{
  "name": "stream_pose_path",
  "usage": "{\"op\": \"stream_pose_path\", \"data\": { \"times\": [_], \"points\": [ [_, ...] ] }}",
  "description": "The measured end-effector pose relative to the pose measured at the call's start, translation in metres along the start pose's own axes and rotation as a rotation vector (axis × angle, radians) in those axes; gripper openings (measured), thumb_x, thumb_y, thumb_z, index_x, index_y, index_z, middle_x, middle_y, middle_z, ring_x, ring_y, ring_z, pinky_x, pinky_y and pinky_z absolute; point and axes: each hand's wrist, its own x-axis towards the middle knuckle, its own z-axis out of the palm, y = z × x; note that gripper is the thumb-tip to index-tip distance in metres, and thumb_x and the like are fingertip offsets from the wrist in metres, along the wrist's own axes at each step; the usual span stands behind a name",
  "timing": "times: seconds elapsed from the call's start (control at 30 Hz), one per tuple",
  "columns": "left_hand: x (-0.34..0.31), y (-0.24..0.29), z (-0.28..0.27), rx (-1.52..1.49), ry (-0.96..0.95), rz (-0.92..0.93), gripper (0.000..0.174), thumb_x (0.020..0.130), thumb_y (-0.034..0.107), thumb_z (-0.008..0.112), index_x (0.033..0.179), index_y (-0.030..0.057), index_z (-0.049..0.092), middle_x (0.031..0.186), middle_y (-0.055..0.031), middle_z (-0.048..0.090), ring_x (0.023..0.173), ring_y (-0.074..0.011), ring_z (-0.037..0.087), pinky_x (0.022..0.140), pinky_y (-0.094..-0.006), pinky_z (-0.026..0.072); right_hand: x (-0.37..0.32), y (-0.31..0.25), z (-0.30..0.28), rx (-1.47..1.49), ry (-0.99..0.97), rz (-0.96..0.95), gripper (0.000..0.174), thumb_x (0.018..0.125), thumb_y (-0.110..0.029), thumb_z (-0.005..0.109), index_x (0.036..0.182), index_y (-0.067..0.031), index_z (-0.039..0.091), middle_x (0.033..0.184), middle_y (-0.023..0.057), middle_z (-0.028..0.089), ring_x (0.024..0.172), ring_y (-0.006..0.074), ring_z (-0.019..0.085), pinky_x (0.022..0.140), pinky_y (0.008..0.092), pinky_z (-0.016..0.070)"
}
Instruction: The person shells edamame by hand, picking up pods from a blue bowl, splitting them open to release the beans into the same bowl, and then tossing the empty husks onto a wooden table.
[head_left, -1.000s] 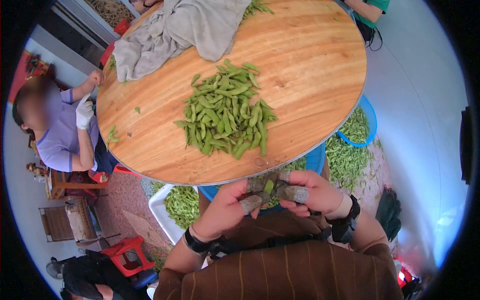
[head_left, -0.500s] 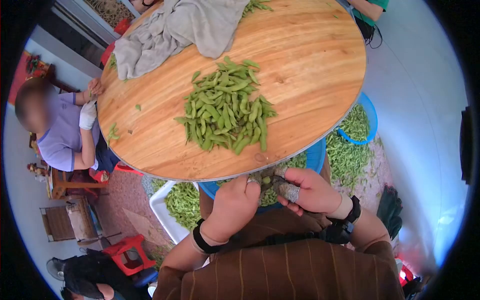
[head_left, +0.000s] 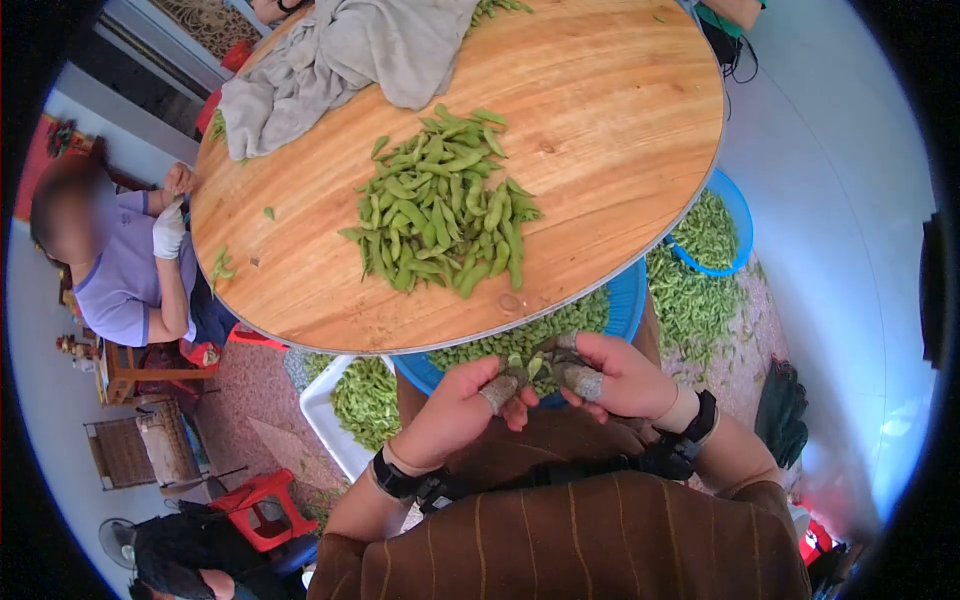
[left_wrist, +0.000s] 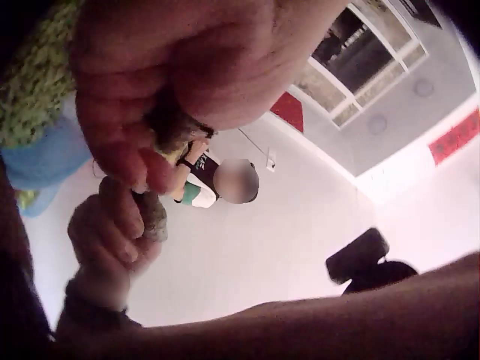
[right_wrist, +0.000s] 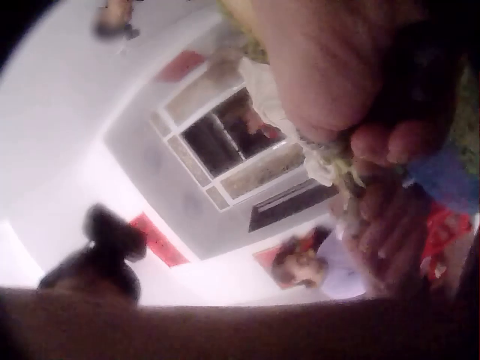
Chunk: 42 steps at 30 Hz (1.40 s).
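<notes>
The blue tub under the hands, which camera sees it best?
The head view: it shows the blue tub and green beans inside, though the table hides part. The left wrist view has a blurry blue patch at left, the right wrist view one at right, maybe this tub.

The pod is small and light green, held between the fingertips of the left hand and the right hand, just above the near side of the blue basin. Fingers partly hide it, so its full outline cannot be told. Plump green pods lie in a loose heap on the wooden surface, overlapping at many angles, a few at the edges. Small green beans fill the visible part of the basin, partly under the surface's edge.
</notes>
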Motion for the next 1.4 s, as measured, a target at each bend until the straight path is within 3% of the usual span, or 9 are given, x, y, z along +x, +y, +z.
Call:
{"op": "stream_pose_path", "data": {
  "times": [0.33, 0.53, 0.6, 0.7, 0.87, 1.07, 1.2, 1.27, 1.4],
  "points": [
    [0.0, -0.007, 0.003, 0.481, 0.148, 0.133, 0.014, 0.088, -0.002, 0.043, 0.092, -0.0013, 0.057, 0.078, -0.0068, 0.063, 0.064, -0.0132, 0.061, 0.06, -0.0266, 0.0509, 0.019, 0.011, 0.002, -0.984, 0.269, -0.406, 0.033, 0.062, -0.004, 0.061, 0.094, -0.0011, 0.056, 0.078, 0.0203, 0.056, 0.078, 0.0435, 0.054, 0.065, 0.041, 0.0455],
    [0.001, -0.008, -0.004, 0.664, 0.162, 0.218, 0.011, 0.089, 0.002, 0.046, 0.089, -0.0008, 0.056, 0.077, -0.0064, 0.063, 0.06, -0.0126, 0.06, 0.055, -0.0266, 0.0488, 0.017, 0.009, 0.001, -0.832, 0.277, -0.346, 0.023, 0.076, -0.015, 0.066, 0.092, -0.0004, 0.057, 0.076, 0.0134, 0.059, 0.068, 0.0305, 0.059, 0.06, 0.036, 0.047],
    [0.003, -0.009, -0.005, 0.687, 0.127, 0.262, 0.01, 0.09, 0.003, 0.046, 0.088, 0.0001, 0.056, 0.075, -0.0063, 0.063, 0.058, -0.0122, 0.059, 0.053, -0.0261, 0.0476, 0.016, 0.004, 0.006, -0.192, 0.168, 0.077, 0.018, 0.085, -0.019, 0.064, 0.091, -0.0025, 0.06, 0.07, 0.0034, 0.057, 0.057, 0.0123, 0.054, 0.052, 0.0257, 0.0424],
    [0.006, -0.018, -0.008, 0.121, 0.013, 0.089, 0.012, 0.093, 0.013, 0.051, 0.093, 0.0023, 0.055, 0.07, -0.0058, 0.06, 0.051, -0.0118, 0.053, 0.049, -0.0247, 0.0432, 0.017, 0.02, 0.001, 0.081, 0.011, -0.093, 0.015, 0.089, -0.018, 0.061, 0.094, -0.0046, 0.06, 0.067, -0.0027, 0.054, 0.055, 0.002, 0.047, 0.048, 0.0196, 0.0368],
    [0.013, -0.032, -0.012, -0.722, -0.553, 0.028, 0.019, 0.095, 0.021, 0.047, 0.1, 0.0027, 0.053, 0.07, -0.0042, 0.057, 0.054, -0.0109, 0.05, 0.051, -0.0223, 0.0402, 0.016, 0.02, 0.007, 0.261, -0.073, -0.118, 0.017, 0.088, -0.02, 0.062, 0.096, -0.0047, 0.058, 0.067, -0.0027, 0.053, 0.053, 0.0043, 0.045, 0.047, 0.0199, 0.0353],
    [0.007, -0.023, -0.007, 0.462, -0.001, 0.359, 0.02, 0.095, 0.021, 0.048, 0.099, 0.0024, 0.052, 0.068, -0.0042, 0.056, 0.054, -0.0104, 0.049, 0.049, -0.0228, 0.04, 0.021, 0.025, 0.007, 0.183, 0.054, -0.05, 0.019, 0.089, -0.022, 0.059, 0.096, -0.0052, 0.057, 0.066, -0.0029, 0.051, 0.052, 0.0047, 0.044, 0.047, 0.0196, 0.0348],
    [0.005, -0.017, -0.005, 0.392, 0.019, 0.22, 0.016, 0.094, 0.016, 0.047, 0.097, 0.0018, 0.054, 0.07, -0.0037, 0.057, 0.056, -0.0102, 0.051, 0.051, -0.0226, 0.0412, 0.021, 0.012, 0.008, 0.096, 0.02, -0.107, 0.021, 0.088, -0.024, 0.06, 0.097, -0.0058, 0.056, 0.067, -0.0028, 0.051, 0.052, 0.0049, 0.044, 0.047, 0.0195, 0.0344],
    [0.0, -0.014, -0.009, -0.61, -0.253, -0.043, 0.014, 0.095, 0.014, 0.047, 0.092, 0.0026, 0.055, 0.069, -0.0044, 0.057, 0.057, -0.0123, 0.053, 0.053, -0.0257, 0.0426, 0.019, 0.014, 0.009, 0.181, -0.035, -0.093, 0.021, 0.088, -0.024, 0.061, 0.098, -0.0064, 0.056, 0.068, -0.0028, 0.051, 0.053, 0.0048, 0.044, 0.047, 0.0197, 0.0344],
    [0.002, -0.018, -0.011, -0.39, -0.141, -0.045, 0.016, 0.094, 0.01, 0.046, 0.085, 0.0018, 0.056, 0.067, -0.0023, 0.056, 0.058, -0.0142, 0.055, 0.054, -0.028, 0.0441, 0.017, 0.027, 0.001, 0.133, 0.012, -0.044, 0.023, 0.087, -0.026, 0.063, 0.1, -0.007, 0.058, 0.07, -0.0015, 0.052, 0.055, 0.0053, 0.045, 0.049, 0.0225, 0.0372]
  ]
}}
